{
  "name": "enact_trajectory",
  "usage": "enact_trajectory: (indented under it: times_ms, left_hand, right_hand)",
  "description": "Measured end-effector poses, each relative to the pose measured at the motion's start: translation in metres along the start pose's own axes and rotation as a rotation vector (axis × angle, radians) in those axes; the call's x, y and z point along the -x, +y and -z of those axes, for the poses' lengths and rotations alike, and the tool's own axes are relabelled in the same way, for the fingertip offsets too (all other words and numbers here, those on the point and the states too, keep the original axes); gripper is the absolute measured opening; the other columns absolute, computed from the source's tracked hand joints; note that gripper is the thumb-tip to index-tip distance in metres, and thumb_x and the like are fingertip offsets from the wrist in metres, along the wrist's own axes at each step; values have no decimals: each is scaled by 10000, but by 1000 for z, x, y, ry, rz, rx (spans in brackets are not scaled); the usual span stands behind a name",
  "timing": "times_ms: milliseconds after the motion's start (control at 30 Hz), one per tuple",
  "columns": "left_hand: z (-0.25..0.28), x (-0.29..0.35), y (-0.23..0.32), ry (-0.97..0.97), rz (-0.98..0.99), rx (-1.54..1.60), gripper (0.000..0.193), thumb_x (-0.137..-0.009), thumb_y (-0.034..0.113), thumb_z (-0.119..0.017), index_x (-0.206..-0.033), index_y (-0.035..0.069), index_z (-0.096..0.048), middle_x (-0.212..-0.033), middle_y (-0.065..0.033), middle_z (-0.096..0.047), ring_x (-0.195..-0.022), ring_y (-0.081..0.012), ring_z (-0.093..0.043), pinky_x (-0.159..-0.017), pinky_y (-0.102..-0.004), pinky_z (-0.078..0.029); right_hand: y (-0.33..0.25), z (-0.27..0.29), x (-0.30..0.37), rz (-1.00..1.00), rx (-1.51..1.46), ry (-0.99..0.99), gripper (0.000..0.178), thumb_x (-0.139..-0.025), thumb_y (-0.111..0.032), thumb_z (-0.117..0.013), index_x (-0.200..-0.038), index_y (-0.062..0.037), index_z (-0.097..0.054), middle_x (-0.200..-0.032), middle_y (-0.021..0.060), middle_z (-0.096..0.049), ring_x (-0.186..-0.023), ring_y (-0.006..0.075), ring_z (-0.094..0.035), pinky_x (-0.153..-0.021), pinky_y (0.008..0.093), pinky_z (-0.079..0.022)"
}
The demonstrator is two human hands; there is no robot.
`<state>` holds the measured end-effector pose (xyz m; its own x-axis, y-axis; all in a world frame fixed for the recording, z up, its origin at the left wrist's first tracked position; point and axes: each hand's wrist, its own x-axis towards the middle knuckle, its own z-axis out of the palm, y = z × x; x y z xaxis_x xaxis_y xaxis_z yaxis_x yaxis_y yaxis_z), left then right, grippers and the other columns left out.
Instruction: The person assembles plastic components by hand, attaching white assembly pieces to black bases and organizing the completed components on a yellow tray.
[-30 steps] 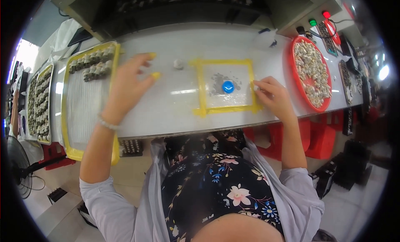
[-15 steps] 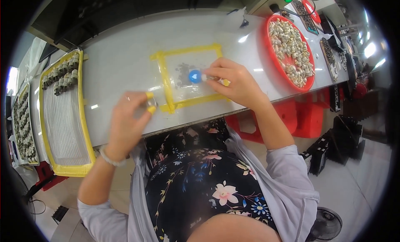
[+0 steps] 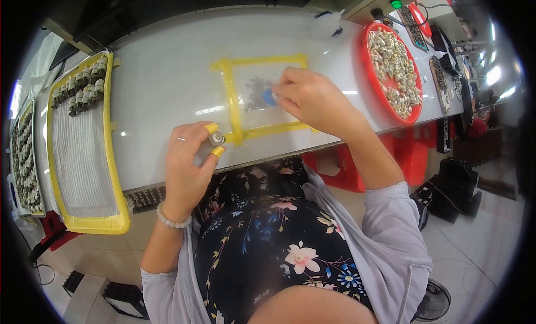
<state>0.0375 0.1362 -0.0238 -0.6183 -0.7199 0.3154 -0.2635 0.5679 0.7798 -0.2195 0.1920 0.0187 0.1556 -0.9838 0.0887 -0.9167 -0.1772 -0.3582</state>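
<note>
My left hand (image 3: 187, 154) pinches a small silvery, clear-looking piece (image 3: 216, 138) between thumb and forefinger, both wearing yellow finger covers. It is just above the table's near side, by the corner of a yellow-taped rectangle (image 3: 237, 120). Inside that rectangle lies a clear sheet with a dark grey smudged patch (image 3: 254, 94). My right hand (image 3: 315, 101) is over the sheet with its fingertips closed together, at a round blue disc (image 3: 269, 97). The fingers partly cover the disc, and what they hold there is mostly hidden.
To the left stands a ribbed tray (image 3: 84, 168) with a yellow taped rim and several dark, white-wrapped pieces (image 3: 84, 87). Another filled tray (image 3: 28, 162) lies beyond it. A red round basket (image 3: 371, 61) of small whitish pieces sits right. A white bottle (image 3: 329, 25) stands at the back.
My left hand has moved right and nearer the taped rectangle with the small piece. My right hand has turned, and its fingers now cover part of the blue disc.
</note>
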Motion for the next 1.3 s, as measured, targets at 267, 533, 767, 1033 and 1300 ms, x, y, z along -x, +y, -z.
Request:
enact_trajectory:
  times_ms: [267, 533, 767, 1033, 1300]
  left_hand:
    - [-10, 7, -2, 119, 154, 129, 373, -680, -60, -660, -1044, -1, -600, -986, -97, -650, -919, -279, -564, -802, -370, -458]
    - [-12, 6, -6, 131, 0, -5, 488, -659, -56, -658, -1131, 21, -556, -969, -42, -679, -911, -259, -559, -814, -370, -416]
    - [-12, 7, -5, 106, 39, -13, 576, -680, -50, -693, -1223, 12, -512, -1013, -79, -678, -939, -296, -568, -865, -375, -433]
    - [-11, 8, -4, 110, 40, 4, 651, -688, -32, -688, -1293, 29, -456, -1033, -70, -673, -976, -302, -555, -906, -375, -401]
    - [-13, 9, -7, 108, 53, 15, 661, -672, -43, -681, -1290, 30, -458, -998, -75, -674, -934, -295, -552, -859, -379, -409]
  right_hand:
    - [0, 0, 7, -115, -212, 46, 201, -789, -51, -660, -982, 5, -672, -855, 111, -611, -745, 242, -599, -667, 312, -478]
    - [-3, -13, 8, -243, -623, 157, 224, -807, -16, -665, -1030, -2, -663, -906, 72, -629, -788, 148, -591, -702, 261, -482]
    - [-47, -16, -8, -174, -649, 9, 237, -789, -1, -669, -1026, -4, -664, -908, 68, -629, -826, 160, -600, -710, 274, -481]
    - [-66, -19, -19, 39, -397, -37, 223, -762, -23, -685, -985, -12, -675, -901, 94, -621, -808, 246, -608, -694, 317, -490]
    - [-79, -18, -26, 156, -167, -30, 220, -743, -27, -686, -960, 7, -668, -833, 100, -588, -747, 266, -591, -653, 350, -483]
